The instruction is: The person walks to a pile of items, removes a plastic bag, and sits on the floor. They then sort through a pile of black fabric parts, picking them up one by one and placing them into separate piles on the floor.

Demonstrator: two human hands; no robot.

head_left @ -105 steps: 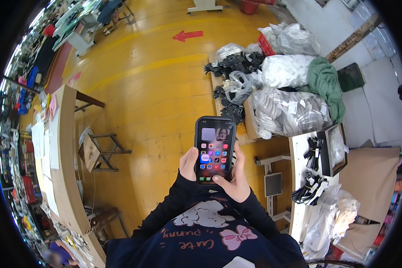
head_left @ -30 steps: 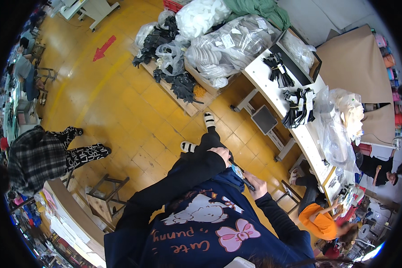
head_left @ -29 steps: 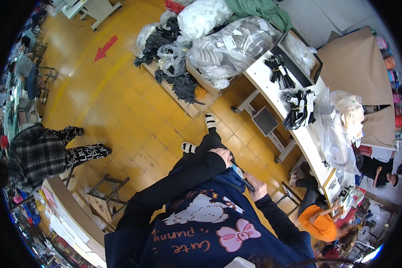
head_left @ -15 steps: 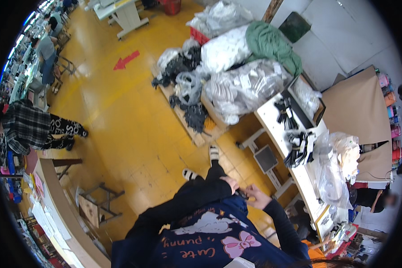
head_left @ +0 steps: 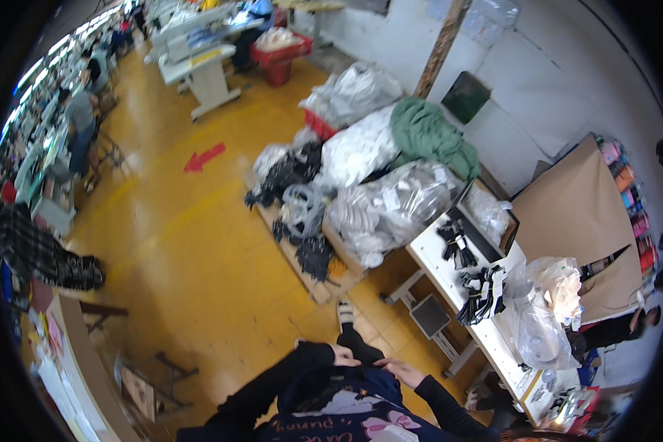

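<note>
the person is standing on the yellow floor (head_left: 191,243) with both arms drawn in low against the body. the left hand (head_left: 342,355) is pressing against the dark trousers (head_left: 361,348) at the waist, knuckles up, fingers tucked under so i cannot tell how tightly they are curling or whether anything is sitting in them. the right hand (head_left: 401,370) is lying just beside it, a little lower, fingers loosely stretched and resting flat on the navy sweatshirt (head_left: 346,401); nothing is showing in that palm. the two hands are sitting close together but not touching. below the left hand one foot in a white sock (head_left: 345,313) is poking forward onto the floor.

just ahead of the foot a low wooden pallet (head_left: 309,276) is carrying clear plastic bags of pale goods (head_left: 390,210), black bundles (head_left: 291,173) and a green cloth heap (head_left: 431,140). to the right a long white table (head_left: 449,276) is holding more black bundles and a crumpled clear bag (head_left: 549,309). a red arrow (head_left: 203,157) is marking the floor further off, and other people are working at tables along the far left.
</note>
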